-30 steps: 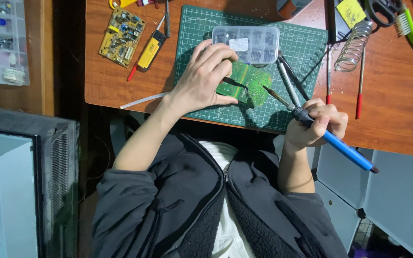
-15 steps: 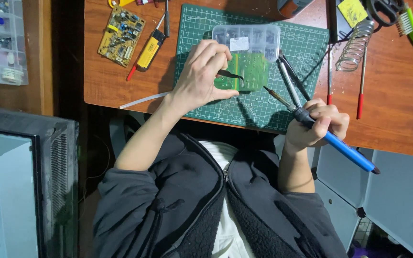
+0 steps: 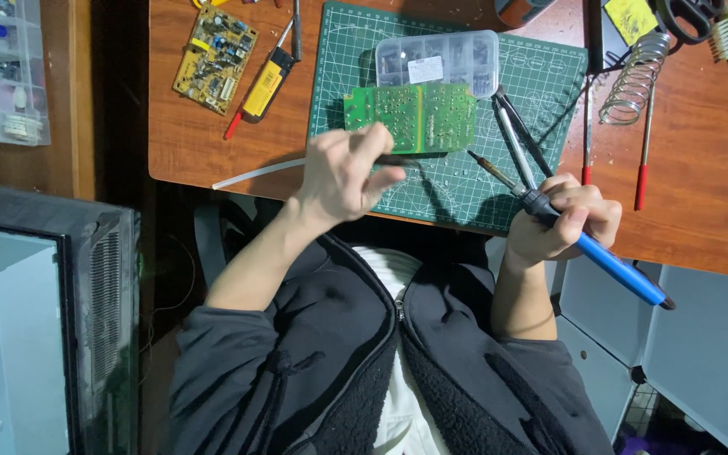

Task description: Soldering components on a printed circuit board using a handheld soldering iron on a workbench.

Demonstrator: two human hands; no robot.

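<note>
Holding the soldering iron [image 3: 587, 244] in my right hand [image 3: 562, 221], fingers wrapped tight round its blue handle, I have the bare tip [image 3: 486, 166] pointing to about 10 o'clock, poised over the green cutting mat [image 3: 541, 93] and just off the 4 o'clock corner of the green circuit board [image 3: 410, 118]. The board lies flat on the mat, solder side up, below a clear parts box [image 3: 437, 61] at its 12 o'clock.

My left hand [image 3: 343, 173] sits at the board's 7 o'clock, fingers curled together; it is blurred, and I cannot tell whether it pinches anything, though a thin dark stem seems to run from it toward 3 o'clock along the board's near edge.

The risks, as I judge them: nothing pins the board right now, so a push from the tip could skate it across the mat toward the parts box. The tip is close to the tweezers [image 3: 511, 135] lying at the board's 3 o'clock, and a careless swing could knock them or scorch the mat. My left fingers are near the tip's path, so a slip could burn them. The iron's coil stand [image 3: 629, 76] is well apart at 2 o'clock on the counter [image 3: 684, 168], a long reach past red-handled tools [image 3: 642, 181].
</note>
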